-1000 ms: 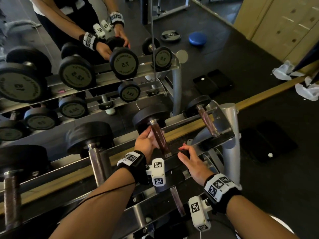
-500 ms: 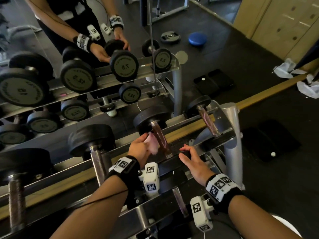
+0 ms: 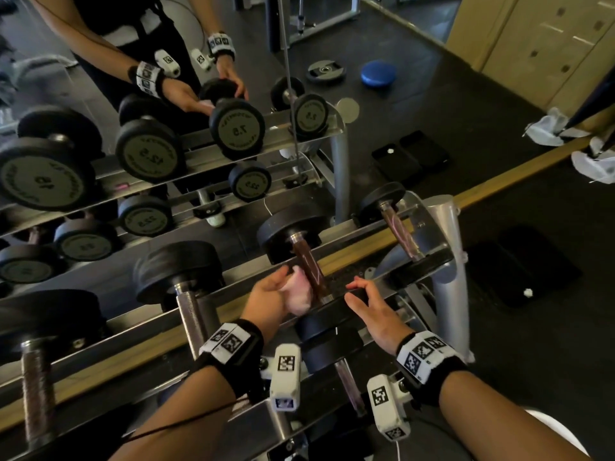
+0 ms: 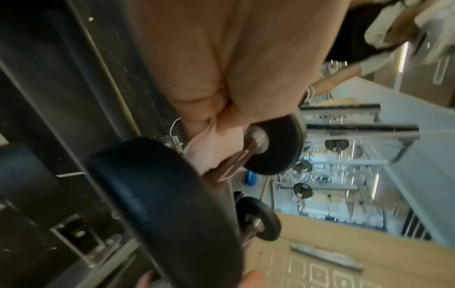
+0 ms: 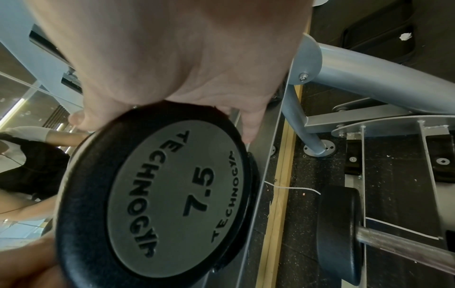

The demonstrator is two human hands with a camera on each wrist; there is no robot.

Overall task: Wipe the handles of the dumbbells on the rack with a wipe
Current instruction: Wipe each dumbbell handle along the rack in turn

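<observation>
1. Wipe [image 3: 299, 291], pale pink and crumpled, at centre of the head view; clutched in left hand [image 3: 269, 296], pressed against the left side of a brown dumbbell handle [image 3: 311, 269]; same bunching against the handle seen at mid-frame in the left wrist view [image 4: 211, 148].
2. Left hand [image 4: 221, 58] clenched round the wipe; fingers curled, thumb on top.
3. Right hand [image 3: 372, 311] just right of centre, laid over the near black head [image 3: 327, 331] of the same dumbbell; fingers spread and bent over its rim, grasping the 7.5 head [image 5: 157, 196] from above in the right wrist view.
4. Far head [image 3: 291, 234] of that dumbbell above centre, seated on the steel rack [image 3: 446, 261].
5. Smaller dumbbell [image 3: 396, 224] to the right on the same tier; larger dumbbell [image 3: 181, 277] to the left, well apart from both hands.
6. Mirror [image 3: 100, 144] across the upper left, doubling rack, dumbbells and both hands.
7. Blue disc [image 3: 379, 73] and weight plate [image 3: 326, 73] on the dark floor at upper centre; white cloths [image 3: 552, 126] at the right edge.
</observation>
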